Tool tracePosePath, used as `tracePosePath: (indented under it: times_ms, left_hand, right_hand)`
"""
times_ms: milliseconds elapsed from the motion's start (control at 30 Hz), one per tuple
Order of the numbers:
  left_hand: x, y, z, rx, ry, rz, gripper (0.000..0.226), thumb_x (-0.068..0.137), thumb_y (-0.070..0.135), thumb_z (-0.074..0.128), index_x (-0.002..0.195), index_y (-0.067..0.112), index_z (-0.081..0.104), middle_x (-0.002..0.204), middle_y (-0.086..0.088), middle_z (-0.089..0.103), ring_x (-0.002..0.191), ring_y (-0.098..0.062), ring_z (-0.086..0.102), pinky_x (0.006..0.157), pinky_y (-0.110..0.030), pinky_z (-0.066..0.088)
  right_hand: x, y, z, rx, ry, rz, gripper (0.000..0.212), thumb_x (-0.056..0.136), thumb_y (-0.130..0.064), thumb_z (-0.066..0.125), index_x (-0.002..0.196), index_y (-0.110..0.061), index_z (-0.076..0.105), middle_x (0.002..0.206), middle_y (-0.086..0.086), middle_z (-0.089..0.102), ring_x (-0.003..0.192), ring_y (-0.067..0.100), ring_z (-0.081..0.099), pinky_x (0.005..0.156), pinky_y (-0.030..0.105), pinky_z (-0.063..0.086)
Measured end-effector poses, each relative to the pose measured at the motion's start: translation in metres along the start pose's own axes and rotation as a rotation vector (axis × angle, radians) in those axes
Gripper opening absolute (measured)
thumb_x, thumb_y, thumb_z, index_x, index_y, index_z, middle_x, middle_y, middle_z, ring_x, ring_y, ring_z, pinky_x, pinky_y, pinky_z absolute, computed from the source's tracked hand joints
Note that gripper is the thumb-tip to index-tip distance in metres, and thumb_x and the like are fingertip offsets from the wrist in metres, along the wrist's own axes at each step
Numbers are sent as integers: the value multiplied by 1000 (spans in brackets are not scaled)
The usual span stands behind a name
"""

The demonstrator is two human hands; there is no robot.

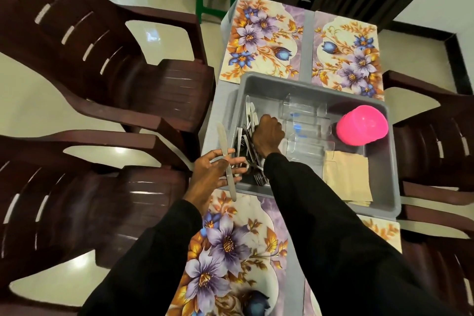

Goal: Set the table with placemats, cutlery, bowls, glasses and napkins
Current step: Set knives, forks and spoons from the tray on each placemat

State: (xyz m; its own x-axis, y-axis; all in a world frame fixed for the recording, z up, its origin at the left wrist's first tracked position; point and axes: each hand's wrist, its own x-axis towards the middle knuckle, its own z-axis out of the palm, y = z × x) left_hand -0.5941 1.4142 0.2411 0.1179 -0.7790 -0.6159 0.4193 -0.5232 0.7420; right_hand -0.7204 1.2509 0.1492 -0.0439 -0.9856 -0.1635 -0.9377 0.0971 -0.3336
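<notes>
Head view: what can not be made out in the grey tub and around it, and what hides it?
1. Head view: what the right hand grips in the steel cutlery pile; the back of the hand hides it.
2. Head view: how many clear glasses lie in the grey plastic tub; they are transparent and overlap.
3. Head view: the near right floral placemat; tub and black sleeve cover most of it.

Left hand [211, 177] pinches knife [222, 137], fingers loosely spread; right hand [268, 134] curled, knuckles up, grip hidden.
</notes>
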Motion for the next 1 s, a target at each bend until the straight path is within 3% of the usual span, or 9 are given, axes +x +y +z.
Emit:
tracePosePath:
  times_ms: [233,367,433,500,567,633,700,833,1000]
  left_hand:
    - [5,-2,2,-4,-12,-11,27,105,12,54,130,4,58,113,-15,76,99,-36,75,88,-47,61]
    - [1,-4,3,13,-35,0,26,105,13,55,129,5,58,113,-14,76,101,-36,74,92,-53,59]
    - [0,-3,1,-3,-43,1,27,105,14,55,130,5,58,114,-14,76,102,-36,74,93,-53,58]
    - [-1,-2,0,-26,-50,1,27,105,14,54,130,4,57,115,-15,75,103,-37,73,94,-53,57]
    - [-2,-2,3,-50,-61,-8,27,105,13,52,130,4,57,116,-16,75,105,-37,73,95,-53,56]
    - [-2,-1,7,-68,-72,-21,27,106,13,50,129,1,56,116,-17,74,106,-38,72,96,-53,55]
    - [-1,0,14,-94,-88,-41,28,105,13,53,128,-1,56,116,-16,75,106,-38,72,98,-53,55]
    - [-4,0,31,-182,-74,-90,39,81,18,73,115,0,65,115,-17,75,110,-37,71,101,-50,54]
    - [0,-12,49,-269,-40,-132,37,97,14,65,130,-2,57,121,-16,73,113,-33,70,109,-52,48]
  right_hand:
    - [-9,-5,-1,70,-129,90,17,90,-14,62,105,-6,64,113,19,66,109,41,59,87,45,52]
    - [-2,10,-7,133,-184,15,8,92,-13,58,85,-9,57,89,10,63,86,32,63,73,39,52]
    - [-1,18,-18,263,-96,8,16,90,-7,59,75,-8,57,71,5,58,68,23,61,66,37,52]
    - [-3,23,-37,446,17,19,15,86,0,63,72,-4,60,67,8,60,63,21,60,64,38,53]
    - [-10,25,-59,600,57,83,9,83,1,69,90,-3,65,76,11,69,71,23,69,67,38,60]
    - [-22,25,-81,788,31,152,36,82,0,75,110,-14,57,80,5,69,71,18,71,65,33,63]
    - [-34,27,-98,975,2,183,47,82,1,77,116,-17,51,80,5,67,69,17,72,65,36,64]
    - [-59,28,-118,1246,-29,302,28,81,8,78,100,2,58,89,26,72,76,35,75,74,49,64]
    - [-102,23,-126,1558,-62,393,18,80,13,75,87,2,62,74,15,72,80,36,74,84,48,61]
